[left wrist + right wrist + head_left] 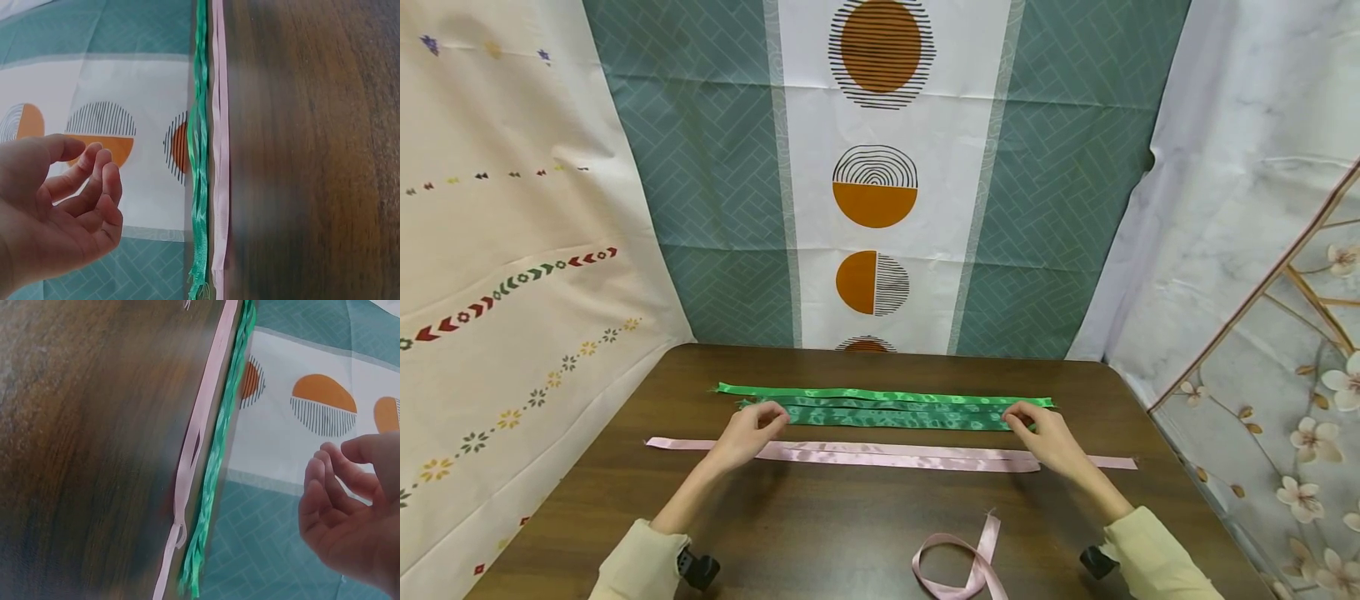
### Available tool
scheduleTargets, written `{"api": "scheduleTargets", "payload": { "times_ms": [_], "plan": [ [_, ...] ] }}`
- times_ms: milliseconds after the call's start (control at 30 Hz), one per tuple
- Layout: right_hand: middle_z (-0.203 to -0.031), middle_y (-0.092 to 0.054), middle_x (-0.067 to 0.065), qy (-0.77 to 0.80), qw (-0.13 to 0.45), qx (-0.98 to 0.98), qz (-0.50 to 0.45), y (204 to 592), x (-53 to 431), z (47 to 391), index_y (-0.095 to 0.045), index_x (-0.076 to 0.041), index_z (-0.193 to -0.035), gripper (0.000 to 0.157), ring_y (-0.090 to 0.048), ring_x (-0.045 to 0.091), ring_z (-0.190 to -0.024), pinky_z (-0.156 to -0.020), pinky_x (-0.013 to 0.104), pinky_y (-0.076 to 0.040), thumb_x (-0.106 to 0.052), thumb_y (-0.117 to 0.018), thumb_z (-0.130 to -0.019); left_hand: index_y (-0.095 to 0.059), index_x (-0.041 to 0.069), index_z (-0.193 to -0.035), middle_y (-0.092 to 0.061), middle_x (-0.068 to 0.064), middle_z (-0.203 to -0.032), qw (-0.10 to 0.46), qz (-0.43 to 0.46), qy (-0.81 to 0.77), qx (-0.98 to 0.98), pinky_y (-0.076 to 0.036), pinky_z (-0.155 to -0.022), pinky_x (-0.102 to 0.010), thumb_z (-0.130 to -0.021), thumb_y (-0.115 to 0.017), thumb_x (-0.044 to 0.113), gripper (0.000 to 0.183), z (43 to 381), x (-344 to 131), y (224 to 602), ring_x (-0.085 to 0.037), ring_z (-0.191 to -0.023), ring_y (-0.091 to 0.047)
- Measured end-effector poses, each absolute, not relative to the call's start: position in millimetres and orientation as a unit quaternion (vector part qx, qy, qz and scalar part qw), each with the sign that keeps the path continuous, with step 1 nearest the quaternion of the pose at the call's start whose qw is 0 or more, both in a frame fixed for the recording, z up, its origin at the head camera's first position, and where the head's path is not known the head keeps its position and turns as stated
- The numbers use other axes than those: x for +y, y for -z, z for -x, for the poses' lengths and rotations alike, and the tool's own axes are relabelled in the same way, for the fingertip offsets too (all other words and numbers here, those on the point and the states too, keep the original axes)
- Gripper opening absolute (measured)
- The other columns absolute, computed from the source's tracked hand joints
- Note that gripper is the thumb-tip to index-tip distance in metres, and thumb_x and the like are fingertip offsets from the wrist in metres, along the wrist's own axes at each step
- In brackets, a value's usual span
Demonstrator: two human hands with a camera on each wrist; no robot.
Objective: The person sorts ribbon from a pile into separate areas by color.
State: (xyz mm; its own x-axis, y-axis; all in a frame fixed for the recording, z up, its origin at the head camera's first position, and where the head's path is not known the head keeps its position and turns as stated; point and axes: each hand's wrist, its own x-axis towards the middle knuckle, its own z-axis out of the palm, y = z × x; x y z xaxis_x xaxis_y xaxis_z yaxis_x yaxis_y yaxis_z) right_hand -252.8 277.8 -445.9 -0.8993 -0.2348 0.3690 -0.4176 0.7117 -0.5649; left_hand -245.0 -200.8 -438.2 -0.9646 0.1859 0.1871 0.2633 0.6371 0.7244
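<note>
Several green ribbons (880,414) lie side by side across the table, the nearest ones darker and the far one bright green. In front of them stretch pink ribbons (895,456), partly overlapping. My left hand (751,435) hovers by the left end of the green ribbons, its fingers loosely curled. Over their right end my right hand (1043,435) is held in a similar way, thumb near the fingertips. Both wrist views show nothing between the fingers, and the hands are raised off the ribbons. Another pink ribbon (951,542) lies in a loose loop near the front edge.
The brown wooden table (820,517) stands against a teal and white patterned cloth (715,167). An embroidered cream cloth (527,250) hangs at the left, a floral white one (1240,250) at the right. Dark devices are strapped to both wrists.
</note>
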Motion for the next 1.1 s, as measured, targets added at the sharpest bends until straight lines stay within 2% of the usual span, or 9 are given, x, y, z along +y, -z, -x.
{"api": "scheduleTargets", "payload": {
  "times_ms": [400,633,767,1100],
  "plan": [
    [-0.084,-0.068,-0.005,-0.340,0.134,-0.910,-0.197,444.3,274.6,251.4,-0.067,-0.018,-0.095,0.007,-0.055,0.004,-0.070,-0.062,0.022,-0.045,-0.014,-0.061,-0.094,-0.068,0.009,-0.098,-0.066,-0.008,-0.087,0.037,0.135,0.421,-0.896,-0.049,-0.073,-0.029,-0.096,-0.060,0.018,0.013,244.1,-198.0,438.7,-0.015,-0.080,-0.058],
    [-0.086,-0.069,0.000,-0.344,0.126,-0.906,-0.210,447.9,274.1,250.9,-0.067,-0.018,-0.097,0.008,-0.057,0.007,-0.072,-0.062,0.023,-0.045,-0.015,-0.060,-0.095,-0.068,0.007,-0.099,-0.067,-0.014,-0.091,0.021,0.144,0.434,-0.889,-0.048,-0.073,-0.030,-0.096,-0.059,0.017,0.013,242.3,-196.6,438.4,-0.017,-0.082,-0.058],
    [-0.085,-0.069,0.001,-0.347,0.130,-0.903,-0.216,448.0,273.3,250.4,-0.067,-0.018,-0.097,0.008,-0.056,0.007,-0.070,-0.061,0.022,-0.045,-0.014,-0.060,-0.095,-0.068,0.007,-0.099,-0.066,-0.014,-0.091,0.019,0.142,0.436,-0.888,-0.048,-0.073,-0.030,-0.096,-0.059,0.017,0.014,242.0,-196.8,437.9,-0.018,-0.083,-0.058],
    [-0.083,-0.066,-0.008,-0.336,0.126,-0.903,-0.236,447.3,271.8,248.7,-0.067,-0.019,-0.097,0.010,-0.051,0.001,-0.071,-0.063,0.022,-0.044,-0.011,-0.061,-0.095,-0.068,0.006,-0.099,-0.068,-0.016,-0.094,0.027,0.151,0.438,-0.886,-0.050,-0.075,-0.029,-0.096,-0.059,0.017,0.015,241.2,-195.1,438.3,-0.018,-0.084,-0.060]
  ]
}}
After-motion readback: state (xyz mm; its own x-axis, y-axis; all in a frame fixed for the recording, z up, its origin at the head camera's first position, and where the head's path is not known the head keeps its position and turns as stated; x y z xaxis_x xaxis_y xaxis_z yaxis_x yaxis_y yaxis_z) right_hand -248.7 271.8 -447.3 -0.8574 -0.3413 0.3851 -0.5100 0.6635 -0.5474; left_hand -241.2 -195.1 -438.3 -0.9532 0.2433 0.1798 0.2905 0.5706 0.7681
